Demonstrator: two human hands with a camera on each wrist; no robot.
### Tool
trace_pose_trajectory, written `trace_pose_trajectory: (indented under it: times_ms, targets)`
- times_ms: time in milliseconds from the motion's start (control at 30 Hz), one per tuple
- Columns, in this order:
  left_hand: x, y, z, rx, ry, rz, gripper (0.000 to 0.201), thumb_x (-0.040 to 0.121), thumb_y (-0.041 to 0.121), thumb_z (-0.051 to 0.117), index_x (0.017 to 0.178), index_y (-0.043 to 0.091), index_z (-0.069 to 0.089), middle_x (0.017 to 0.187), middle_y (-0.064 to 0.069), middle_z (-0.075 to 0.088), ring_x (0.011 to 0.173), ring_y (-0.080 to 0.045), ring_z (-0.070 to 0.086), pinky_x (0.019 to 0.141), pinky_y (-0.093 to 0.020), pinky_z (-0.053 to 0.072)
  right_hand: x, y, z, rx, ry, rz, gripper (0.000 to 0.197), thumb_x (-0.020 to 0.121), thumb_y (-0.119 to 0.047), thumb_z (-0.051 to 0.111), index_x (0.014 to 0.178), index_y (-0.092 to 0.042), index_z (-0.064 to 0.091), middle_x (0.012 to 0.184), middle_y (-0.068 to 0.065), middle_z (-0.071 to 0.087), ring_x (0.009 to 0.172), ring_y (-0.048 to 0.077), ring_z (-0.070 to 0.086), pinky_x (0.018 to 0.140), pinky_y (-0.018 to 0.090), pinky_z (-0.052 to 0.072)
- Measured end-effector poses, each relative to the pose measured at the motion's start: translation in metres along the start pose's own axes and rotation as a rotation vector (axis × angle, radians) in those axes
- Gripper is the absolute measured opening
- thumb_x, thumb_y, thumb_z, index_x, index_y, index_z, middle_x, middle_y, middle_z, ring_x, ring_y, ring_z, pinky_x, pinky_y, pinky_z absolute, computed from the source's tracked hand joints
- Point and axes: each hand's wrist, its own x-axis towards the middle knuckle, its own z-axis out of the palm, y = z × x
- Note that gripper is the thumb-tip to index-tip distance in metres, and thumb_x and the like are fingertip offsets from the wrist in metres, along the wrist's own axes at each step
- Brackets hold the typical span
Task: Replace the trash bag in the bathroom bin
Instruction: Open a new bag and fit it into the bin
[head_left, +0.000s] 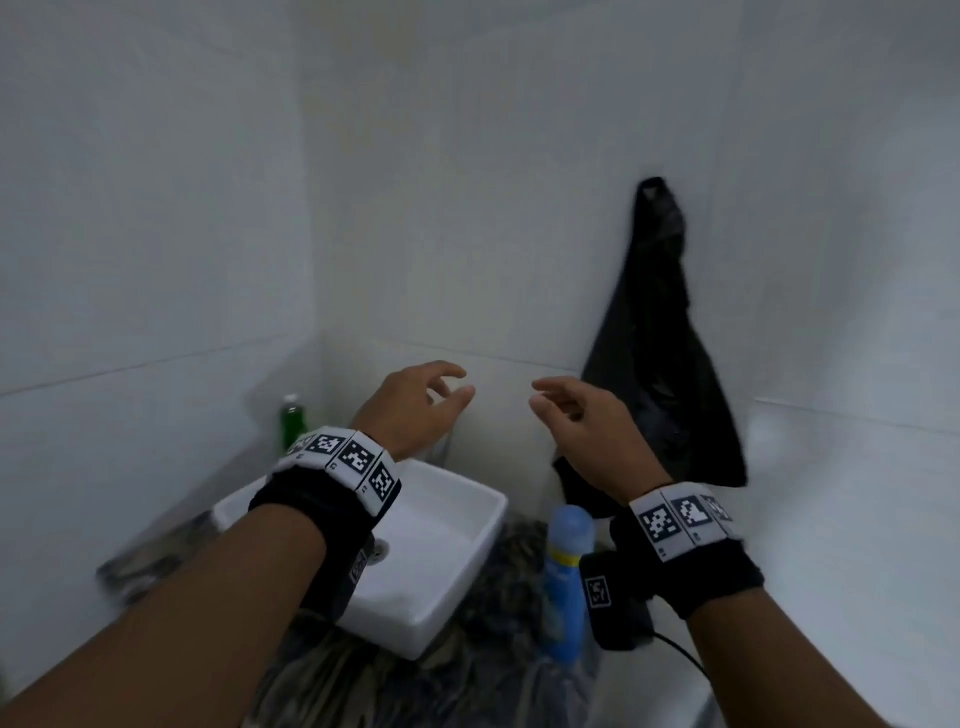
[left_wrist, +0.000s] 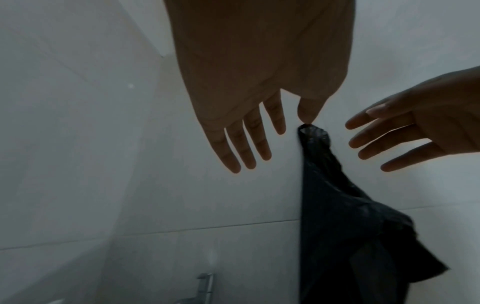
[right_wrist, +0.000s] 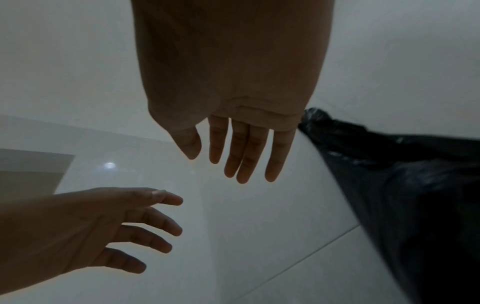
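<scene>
With both hands raised over the sink (head_left: 457, 525) and holding nothing, I see the black trash bag (head_left: 670, 332) hanging on the tiled wall, its long axis running near vertical from the gathered top down to a wide hem. From my right hand (head_left: 587, 421) the bag's top lies at about one o'clock; from my left hand (head_left: 415, 410) it's farther, around two o'clock. Fingers (left_wrist: 262, 142) on both are loosely spread. My right looks nearer, so I'd reach with that.

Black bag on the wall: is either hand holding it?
No: the black bag hangs alone; left hand and right hand are open, empty.
</scene>
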Motion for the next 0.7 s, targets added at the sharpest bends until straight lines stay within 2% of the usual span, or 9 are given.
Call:
trace_pose_trajectory:
  times_ms: [67, 167, 267, 367, 433, 500, 600, 700]
  targets:
    - [0.013, 0.017, 0.026, -0.050, -0.052, 0.042, 0.029, 0.086, 0.042, 0.061, 0.111, 0.029, 0.065, 0.094, 0.003, 0.064, 0.081, -0.019, 0.063, 0.084, -0.036, 0.054, -0.005, 0.012, -0.026, -0.040, 0.032, 0.029, 0.022, 0.089, -0.028, 0.063, 0.108, -0.019, 0.068, 0.094, -0.005, 0.070, 0.088, 0.006, 0.065, 0.083, 0.019, 0.049]
    - [0.031, 0.037, 0.059, -0.089, -0.099, 0.102, 0.029, 0.085, 0.046, 0.060, 0.110, 0.032, 0.064, 0.095, 0.004, 0.065, 0.082, -0.018, 0.063, 0.085, -0.037, 0.053, -0.008, 0.029, -0.061, -0.104, 0.081, 0.090, 0.023, 0.090, -0.028, 0.062, 0.110, -0.019, 0.067, 0.095, -0.005, 0.070, 0.087, 0.003, 0.064, 0.082, 0.014, 0.048]
    - [0.048, 0.054, 0.088, -0.126, -0.166, 0.150, 0.033, 0.086, 0.047, 0.058, 0.115, 0.031, 0.062, 0.100, 0.002, 0.065, 0.088, -0.017, 0.062, 0.087, -0.037, 0.053, -0.007, 0.045, -0.089, -0.188, 0.109, 0.156, 0.026, 0.091, -0.033, 0.060, 0.113, -0.022, 0.065, 0.097, -0.006, 0.069, 0.090, 0.004, 0.064, 0.083, 0.020, 0.049]
    - [0.065, 0.065, 0.116, -0.146, -0.204, 0.177, 0.037, 0.086, 0.046, 0.059, 0.119, 0.027, 0.061, 0.108, -0.001, 0.064, 0.099, -0.021, 0.061, 0.091, -0.036, 0.050, 0.001, 0.062, -0.109, -0.266, 0.147, 0.194, 0.026, 0.091, -0.033, 0.060, 0.113, -0.021, 0.066, 0.095, -0.006, 0.070, 0.087, 0.005, 0.064, 0.082, 0.020, 0.049]
    - [0.077, 0.069, 0.135, -0.155, -0.229, 0.184, 0.048, 0.083, 0.053, 0.057, 0.123, 0.025, 0.058, 0.118, -0.002, 0.061, 0.107, -0.021, 0.059, 0.096, -0.036, 0.048, 0.011, 0.072, -0.119, -0.305, 0.163, 0.213, 0.026, 0.090, -0.034, 0.060, 0.112, -0.020, 0.067, 0.095, -0.005, 0.071, 0.087, 0.005, 0.065, 0.084, 0.023, 0.051]
    - [0.090, 0.071, 0.153, -0.155, -0.248, 0.194, 0.059, 0.079, 0.060, 0.055, 0.127, 0.026, 0.054, 0.127, -0.002, 0.055, 0.114, -0.020, 0.055, 0.099, -0.038, 0.045, 0.024, 0.081, -0.126, -0.343, 0.162, 0.238, 0.027, 0.090, -0.035, 0.060, 0.112, -0.021, 0.067, 0.096, -0.007, 0.070, 0.088, 0.004, 0.064, 0.087, 0.028, 0.052]
    - [0.107, 0.072, 0.180, -0.126, -0.265, 0.214, 0.073, 0.073, 0.064, 0.061, 0.135, 0.028, 0.044, 0.137, -0.002, 0.044, 0.126, -0.020, 0.046, 0.105, -0.039, 0.041, 0.049, 0.096, -0.136, -0.392, 0.173, 0.266, 0.027, 0.089, -0.038, 0.059, 0.112, -0.025, 0.066, 0.095, -0.013, 0.068, 0.091, 0.006, 0.064, 0.089, 0.034, 0.052]
    - [0.121, 0.073, 0.203, -0.020, -0.381, 0.243, 0.096, 0.061, 0.072, 0.067, 0.142, 0.038, 0.028, 0.155, -0.002, 0.015, 0.142, -0.025, 0.021, 0.113, -0.044, 0.031, 0.077, 0.110, -0.145, -0.462, 0.174, 0.300, 0.026, 0.088, -0.042, 0.056, 0.110, -0.030, 0.065, 0.094, -0.016, 0.066, 0.092, 0.007, 0.063, 0.089, 0.035, 0.051]
